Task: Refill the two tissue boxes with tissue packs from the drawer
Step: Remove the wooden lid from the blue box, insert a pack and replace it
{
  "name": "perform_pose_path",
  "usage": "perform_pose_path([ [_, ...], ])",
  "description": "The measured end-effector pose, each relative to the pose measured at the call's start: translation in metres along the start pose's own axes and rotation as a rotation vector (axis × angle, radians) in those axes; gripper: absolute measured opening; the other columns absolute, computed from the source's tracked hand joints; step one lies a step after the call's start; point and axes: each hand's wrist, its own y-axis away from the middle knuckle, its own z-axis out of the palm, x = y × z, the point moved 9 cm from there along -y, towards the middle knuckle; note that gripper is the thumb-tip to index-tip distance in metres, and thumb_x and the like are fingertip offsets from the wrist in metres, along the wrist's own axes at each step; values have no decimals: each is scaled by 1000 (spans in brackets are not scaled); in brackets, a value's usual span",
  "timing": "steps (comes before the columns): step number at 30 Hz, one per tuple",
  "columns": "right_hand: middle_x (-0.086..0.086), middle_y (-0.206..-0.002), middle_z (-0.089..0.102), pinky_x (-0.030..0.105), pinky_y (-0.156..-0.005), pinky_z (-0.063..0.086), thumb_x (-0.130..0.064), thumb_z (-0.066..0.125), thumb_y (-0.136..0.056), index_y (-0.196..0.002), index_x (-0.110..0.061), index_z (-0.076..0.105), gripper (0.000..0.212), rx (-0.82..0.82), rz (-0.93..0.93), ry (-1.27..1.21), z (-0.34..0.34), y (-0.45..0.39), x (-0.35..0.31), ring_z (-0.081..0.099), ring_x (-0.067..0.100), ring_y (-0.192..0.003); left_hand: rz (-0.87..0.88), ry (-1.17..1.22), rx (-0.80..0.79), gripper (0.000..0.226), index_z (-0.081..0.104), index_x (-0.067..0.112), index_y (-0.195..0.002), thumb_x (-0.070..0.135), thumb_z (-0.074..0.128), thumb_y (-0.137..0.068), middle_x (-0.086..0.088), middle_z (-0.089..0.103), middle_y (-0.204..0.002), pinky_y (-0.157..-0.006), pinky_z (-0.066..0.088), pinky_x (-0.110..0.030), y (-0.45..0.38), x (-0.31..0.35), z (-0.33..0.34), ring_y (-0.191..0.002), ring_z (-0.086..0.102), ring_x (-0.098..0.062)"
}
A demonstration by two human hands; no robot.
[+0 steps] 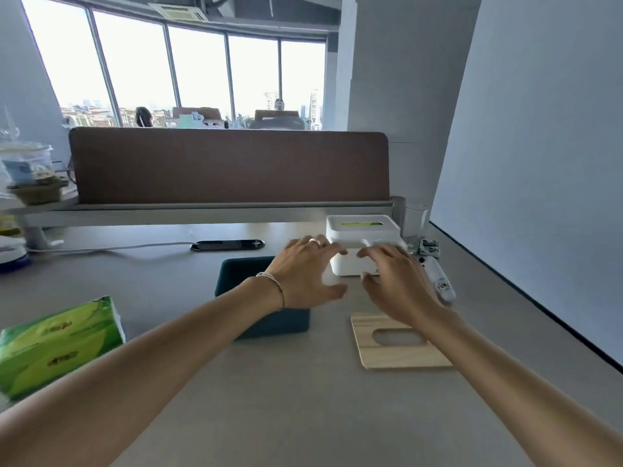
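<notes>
A white tissue box stands at the back right of the desk, its lid on and green tissue wrap showing through the top slot. My left hand and my right hand hover at its front with fingers spread, fingertips at the lid's front edge; neither clearly grips it. A dark teal tissue box sits open-topped under my left wrist. Its wooden lid with an oval slot lies flat to the right. A green tissue pack rests at the desk's left edge.
A brown partition closes the back of the grey desk. A black cable port lies behind the teal box. A glass and a white labelled item sit right of the white box. Clutter fills the far left.
</notes>
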Motion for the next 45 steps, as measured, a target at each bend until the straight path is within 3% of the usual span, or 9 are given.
perform_pose_path([
  [5,-1,-131,61,41,-98,43,-28,58,-92,-131,-25,57,39,-1,-110,-57,5,-40,-81,53,26,-120,-163,-67,-15,69,44,34,-143,68,55,-83,2,56,-138,-107,40,-39,34,-78,-35,-125,51,-21],
  [12,-2,-130,61,39,-96,44,-27,56,-93,-131,-25,57,38,-40,-288,-154,43,-69,-201,54,24,-117,-346,-143,-17,71,47,34,-142,68,57,-81,2,59,-131,-98,41,-37,108,-175,-74,-120,54,-23],
  [20,-2,-135,60,38,-95,48,-33,57,-92,-133,-26,56,41,-178,-467,-258,104,-67,-329,54,20,-121,-560,-142,-73,70,43,36,-145,66,58,-83,1,53,-139,-94,41,-36,210,-259,-93,-126,51,-23],
  [24,-2,-135,57,40,-94,48,-40,59,-88,-136,-29,54,49,-317,-520,-280,131,-61,-371,52,21,-123,-661,-129,-200,82,34,35,-151,75,55,-82,-1,49,-146,-99,44,-38,253,-290,-86,-132,48,-24],
  [28,-1,-136,57,37,-90,47,-43,64,-86,-136,-31,53,53,-416,-534,-247,154,-57,-395,56,24,-121,-783,-77,-419,115,16,39,-158,90,57,-64,0,39,-155,-108,42,-42,292,-313,-63,-141,41,-23],
  [31,0,-135,57,35,-87,45,-44,63,-88,-137,-31,53,52,-429,-540,-224,162,-57,-402,58,24,-118,-779,-73,-490,124,11,40,-158,86,68,-58,2,39,-152,-106,44,-39,307,-319,-47,-138,44,-23],
  [35,-1,-139,54,38,-93,47,-51,65,-85,-140,-35,50,58,-473,-553,-197,169,-57,-402,57,24,-121,-745,-43,-387,117,22,34,-156,71,76,-60,0,48,-135,-99,48,-37,308,-323,-39,-123,51,-24],
  [38,-4,-148,44,41,-99,46,-63,68,-80,-146,-39,41,75,-561,-574,-156,177,-57,-400,52,23,-129,-734,1,-306,108,33,35,-150,66,79,-57,4,48,-116,-94,49,-36,305,-323,-42,-112,52,-21],
  [45,-11,-152,38,39,-100,46,-70,75,-66,-151,-43,28,101,-568,-603,-128,164,-65,-386,50,18,-129,-643,5,-136,100,39,41,-143,63,83,-56,6,50,-116,-92,49,-36,281,-311,-72,-107,47,-16],
])
